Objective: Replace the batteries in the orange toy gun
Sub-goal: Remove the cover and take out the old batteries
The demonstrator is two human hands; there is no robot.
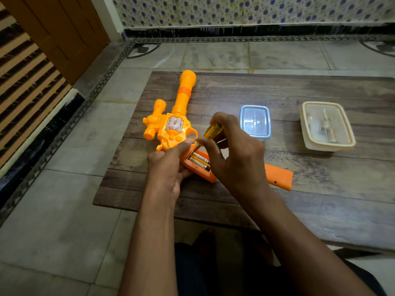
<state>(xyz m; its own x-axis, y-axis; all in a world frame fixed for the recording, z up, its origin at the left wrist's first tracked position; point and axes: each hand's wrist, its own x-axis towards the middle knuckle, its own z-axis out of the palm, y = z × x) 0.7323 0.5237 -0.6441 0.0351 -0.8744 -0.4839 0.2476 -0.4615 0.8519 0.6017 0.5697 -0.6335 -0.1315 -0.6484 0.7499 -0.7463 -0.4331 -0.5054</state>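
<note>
Orange toy gun [171,127] on wooden bench [299,189], grip held by left hand [168,167]; right hand [237,154] holds yellow screwdriver [210,133] over exposed batteries [199,161]. Detached cover [280,177], blue lid [255,121] and cream container [327,126] lie right.

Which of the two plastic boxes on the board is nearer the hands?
The small blue box, just beyond the right hand. The larger cream box sits farther right, with small items inside.
</note>
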